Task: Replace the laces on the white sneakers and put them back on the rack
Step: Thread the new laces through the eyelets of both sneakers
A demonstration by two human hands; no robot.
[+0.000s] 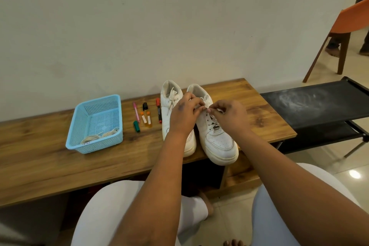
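Wooden tabletop (50, 166): both hands (184, 115) (229, 114) pinch right sneaker's (217, 140) lace (202, 107); lacing unfinished, rack (311, 104) bare.

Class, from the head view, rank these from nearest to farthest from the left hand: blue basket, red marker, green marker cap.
1. Red marker, just left of the left hand.
2. Green marker cap, further left.
3. Blue basket, at the table's far left.

Table (50, 166): basket (93, 124) left, holding laces (99, 136); markers (147, 115) centre; sneakers (216, 138) right. Rack (311, 104) beyond table's right end.
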